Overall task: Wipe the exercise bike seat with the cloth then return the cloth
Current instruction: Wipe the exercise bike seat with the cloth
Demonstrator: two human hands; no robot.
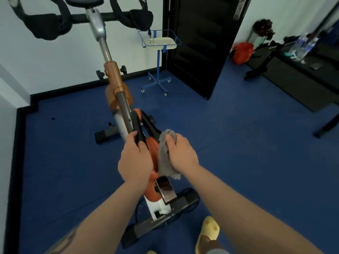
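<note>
2 hands share the job: your left hand (134, 160) curls tight around the seat (146, 136) to keep it from wobbling while your right hand (180, 153) presses the bunched cloth (164, 158) onto its side.

Home gym room, exercise bike (117, 85), blue floor mat (238, 143), weight bench (293, 70)
</note>
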